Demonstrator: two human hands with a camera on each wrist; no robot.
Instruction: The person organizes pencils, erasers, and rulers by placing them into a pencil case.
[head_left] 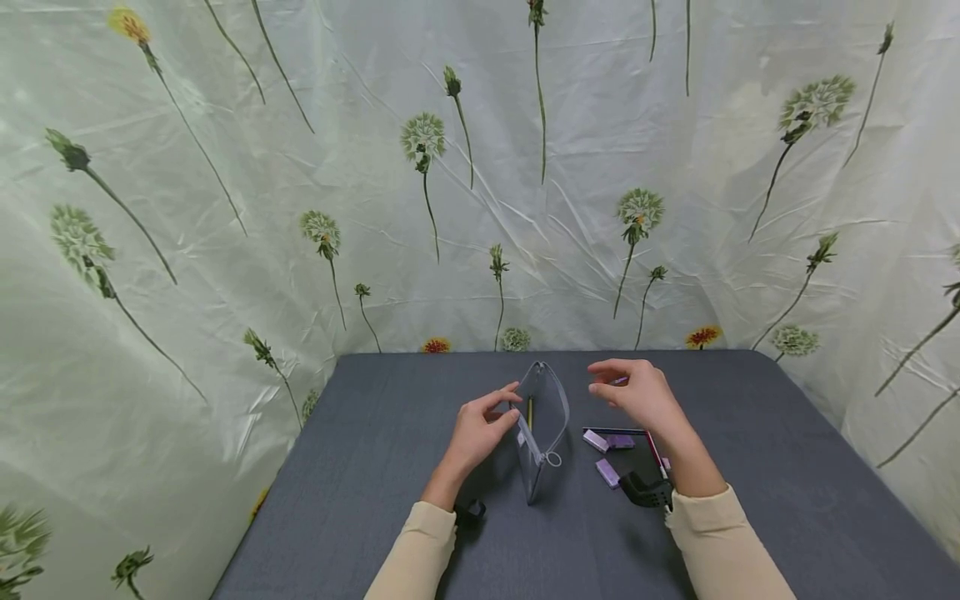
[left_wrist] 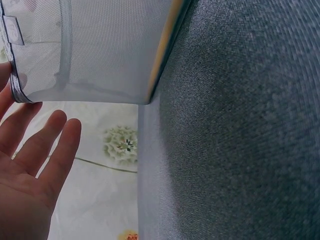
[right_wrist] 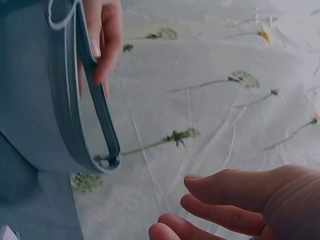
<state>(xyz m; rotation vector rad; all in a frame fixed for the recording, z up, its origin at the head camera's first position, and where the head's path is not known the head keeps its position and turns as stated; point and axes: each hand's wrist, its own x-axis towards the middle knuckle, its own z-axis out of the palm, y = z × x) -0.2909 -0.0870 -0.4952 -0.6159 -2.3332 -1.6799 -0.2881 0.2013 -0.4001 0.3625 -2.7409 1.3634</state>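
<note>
A grey mesh zip pouch (head_left: 542,417) stands upright on the table, its zipped mouth spread apart. My left hand (head_left: 480,429) pinches the pouch's left rim between thumb and fingers; the other fingers extend below the rim in the left wrist view. Inside the pouch leans a yellow pencil (head_left: 530,412). To the right of the pouch, my right hand (head_left: 633,392) hovers above the table with fingers loosely bent and thumb apart. A small purple patch shows by its fingers in the head view; the right wrist view shows nothing held.
Several purple-and-white erasers (head_left: 608,473) lie right of the pouch. Near them are a dark pencil (head_left: 615,431) and a red pencil (head_left: 656,452). A black perforated piece (head_left: 645,492) is by the right wrist. Behind the grey table (head_left: 375,467) hangs a flower-printed curtain (head_left: 480,208).
</note>
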